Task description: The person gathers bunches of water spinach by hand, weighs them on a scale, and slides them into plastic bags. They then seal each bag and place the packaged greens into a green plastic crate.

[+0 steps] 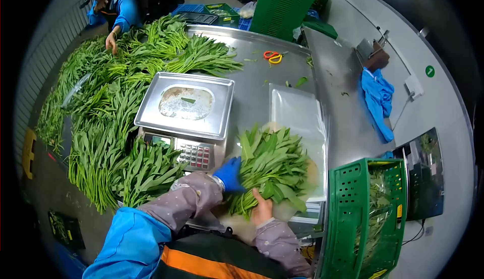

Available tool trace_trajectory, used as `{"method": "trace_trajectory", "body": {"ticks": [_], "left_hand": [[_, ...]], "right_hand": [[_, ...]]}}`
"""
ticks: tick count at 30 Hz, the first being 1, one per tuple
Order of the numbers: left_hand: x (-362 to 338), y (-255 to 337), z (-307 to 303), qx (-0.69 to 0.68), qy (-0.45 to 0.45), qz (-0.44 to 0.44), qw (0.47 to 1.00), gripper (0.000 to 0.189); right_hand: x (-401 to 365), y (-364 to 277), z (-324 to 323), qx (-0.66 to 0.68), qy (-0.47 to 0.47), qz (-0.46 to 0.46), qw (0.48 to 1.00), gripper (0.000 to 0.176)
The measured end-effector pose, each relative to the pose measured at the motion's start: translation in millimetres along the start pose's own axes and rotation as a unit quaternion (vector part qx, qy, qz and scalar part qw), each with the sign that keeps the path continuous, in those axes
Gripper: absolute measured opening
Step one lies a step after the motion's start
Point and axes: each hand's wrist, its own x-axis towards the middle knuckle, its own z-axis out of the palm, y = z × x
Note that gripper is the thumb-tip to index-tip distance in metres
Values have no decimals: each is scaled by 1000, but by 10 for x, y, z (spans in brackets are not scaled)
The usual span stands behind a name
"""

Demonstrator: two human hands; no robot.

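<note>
A bunch of leafy greens (pixel 275 165) lies over clear plastic bags (pixel 297 107) on the steel table, right of the scale. My left hand (pixel 230 174), in a blue glove, touches the bunch's left side near the stems; its fingers are partly hidden by the greens. My right hand (pixel 261 208) is bare and wraps round the lower stems. The scale (pixel 184 105) has a small leaf piece on its tray. Left of the scale, a large pile of greens (pixel 106 127) covers the table.
A co-worker (pixel 118 9) reaches into the pile at the upper left. Red and yellow scissors (pixel 274 57) lie near the back. A green crate (pixel 348 193) with bagged greens stands at the right. Blue cloth (pixel 377 97) hangs by the wall.
</note>
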Motion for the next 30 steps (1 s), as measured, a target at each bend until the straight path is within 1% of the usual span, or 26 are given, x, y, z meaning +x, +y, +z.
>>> {"method": "trace_trajectory", "body": {"ticks": [2,3,5,6,7,8,9,10,12,13,16,17,20,21,24,25,26,27,28,29,30], "left_hand": [[-102,31,-116,56,49,13,997,96],[-15,-112,10,50,130,55,989,81],[101,-96,3,-45,121,8,992,75],[185,-43,-45,-94,119,-15,988,71],[277,126,-161,-110,64,-84,988,68],[368,180,-170,-163,74,-50,983,70],[426,272,-139,-139,120,-10,983,69],[458,349,-87,-113,163,29,980,69],[791,159,226,-128,37,67,989,65],[884,37,421,-130,56,114,983,57],[738,121,346,-217,73,59,972,55],[674,169,303,-267,119,66,954,47],[451,174,128,-247,286,105,920,44],[346,202,122,-359,323,88,871,44],[385,-5,248,-368,232,-83,897,49],[539,-29,288,-345,211,-115,907,54],[677,-58,299,-309,172,-146,924,56],[783,26,133,-272,133,-175,937,58],[880,95,19,-235,94,-203,946,60],[1041,-66,73,-261,33,-135,955,58],[982,31,36,-174,45,-80,980,55]], "right_hand": [[-125,-152,-201,-4,-59,68,996,42],[-178,-208,-342,-32,-54,99,993,39],[-281,-348,-580,-204,-109,33,972,39],[-315,-421,-661,-289,-137,-3,947,39],[-331,-515,-711,-391,-149,-84,905,39],[-331,-620,-743,-485,-158,-165,844,40],[-308,-677,-759,-569,-164,-245,767,41],[-235,-621,-828,-576,-158,-243,765,42],[-59,-440,-1047,-588,-143,-240,760,44],[-56,-417,-1060,-604,-143,-254,742,42],[-117,-458,-1018,-531,-166,-233,797,41],[-150,-501,-1005,-516,-179,-232,805,38],[-235,-781,-994,-566,-243,-222,756,35],[-305,-900,-930,-573,-242,-230,748,32],[-289,-964,-1002,-563,-237,-253,750,27],[-280,-939,-1032,-563,-234,-251,752,26],[-244,-898,-1080,-566,-232,-253,750,25],[-196,-867,-1126,-569,-229,-257,747,25],[-153,-821,-1178,-558,-225,-252,758,24],[-114,-745,-1231,-546,-222,-246,769,24],[-85,-694,-1262,-534,-220,-239,781,23]]}}
